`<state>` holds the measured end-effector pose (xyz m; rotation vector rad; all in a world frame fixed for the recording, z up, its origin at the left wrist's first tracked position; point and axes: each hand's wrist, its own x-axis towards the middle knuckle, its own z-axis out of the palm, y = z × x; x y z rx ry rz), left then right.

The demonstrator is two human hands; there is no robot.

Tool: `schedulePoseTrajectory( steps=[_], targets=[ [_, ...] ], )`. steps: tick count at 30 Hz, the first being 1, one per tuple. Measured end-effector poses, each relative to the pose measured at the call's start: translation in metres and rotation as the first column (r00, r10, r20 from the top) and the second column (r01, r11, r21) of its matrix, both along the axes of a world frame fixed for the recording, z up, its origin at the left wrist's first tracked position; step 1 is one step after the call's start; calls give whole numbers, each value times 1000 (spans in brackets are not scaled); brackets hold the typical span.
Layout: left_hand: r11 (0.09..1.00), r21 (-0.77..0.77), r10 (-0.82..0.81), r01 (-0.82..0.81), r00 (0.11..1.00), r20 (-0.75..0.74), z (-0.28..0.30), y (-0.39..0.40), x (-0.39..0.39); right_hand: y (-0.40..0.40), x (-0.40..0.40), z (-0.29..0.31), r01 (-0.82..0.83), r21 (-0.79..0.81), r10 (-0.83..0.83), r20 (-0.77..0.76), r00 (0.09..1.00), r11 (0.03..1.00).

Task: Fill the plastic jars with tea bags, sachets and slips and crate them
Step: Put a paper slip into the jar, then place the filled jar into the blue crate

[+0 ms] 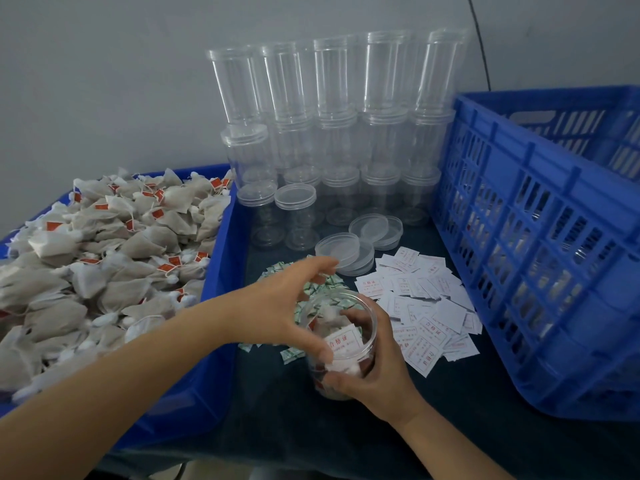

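The right hand (377,368) is gripping an open clear jar (341,344) from its right side, fingers and thumb curling round the wall, so this grip is clamped on the jar. The left hand (291,306) is hovering over the jar's mouth with fingers spread and loosely bent; its thumb is lying against the jar's near rim, and its grip is standing apart, holding nothing that shows.

Inside the jar, tea bags are lying packed low, with a white slip (344,342) printed in red resting on top. The jar is standing on the dark worktop (277,410).

Left of the jar, a blue tray (218,306) is holding a heap of tea bags (104,254) with red tags. Just behind the jar, green-and-white sachets (322,292) are lying scattered on the worktop, partly hidden by the left hand. Right of the jar, loose slips (426,306) are lying in a spread pile. Behind the jar, clear lids (360,244) are lying overlapped, and further back empty jars (329,133) are standing stacked against the wall. Far right of the jar, a blue slatted crate (540,237) is sitting tilted; through its slats, jars are showing dimly.
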<state>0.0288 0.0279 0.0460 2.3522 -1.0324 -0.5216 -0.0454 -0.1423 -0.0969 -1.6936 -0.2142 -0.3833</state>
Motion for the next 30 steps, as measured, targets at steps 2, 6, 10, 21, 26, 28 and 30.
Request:
schedulePoseTrajectory(
  steps=[2,6,10,21,26,28,30],
  targets=[
    [998,60,-31,35,996,-82,-11,6,1,-2,0,-2,-20,6,20,3,1000,1000],
    [998,47,-32,37,994,-105,-28,5,-3,-8,-1,7,-54,-14,54,8,999,998],
    [1000,-6,-7,7,1000,-24,-29,2,-6,-25,-2,36,-100,-206,78,-111,991,973],
    [995,-80,57,-56,998,11,-30,0,-10,-9,12,165,-329,-924,-64,-347,936,194],
    [979,-183,80,-86,996,-39,-29,2,-10,5,23,194,-405,-910,-82,-412,907,88],
    [969,-229,71,-88,994,-84,-27,2,-10,5,30,208,-441,-896,-81,-444,892,49],
    [964,-256,33,-67,990,-134,-22,0,-9,4,37,224,-474,-880,-78,-474,877,13]
  ],
)
